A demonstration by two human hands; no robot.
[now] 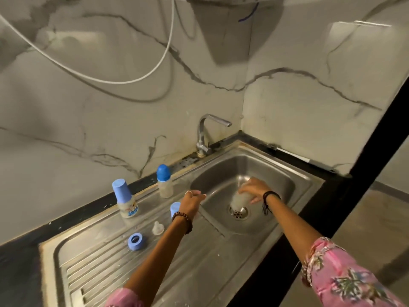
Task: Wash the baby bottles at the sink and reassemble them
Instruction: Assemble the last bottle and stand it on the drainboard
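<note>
Clear plastic bottle body [240,199] gripped by right hand [254,188], rinsing step; left hand [192,199] relaxed, empty. Next: fit nipple.

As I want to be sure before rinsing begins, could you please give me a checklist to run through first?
1. Right hand grips the clear plastic bottle body over the steel sink basin: ok.
2. Bottle under the chrome tap's spout: ok.
3. Water running: cannot tell, blurred.
4. Left hand free, holding nothing: ok.
5. Blue screw ring and clear silicone teat apart on the drainboard, within reach: ok.
6. Two capped bottles upright, away from the basin: ok.
</note>
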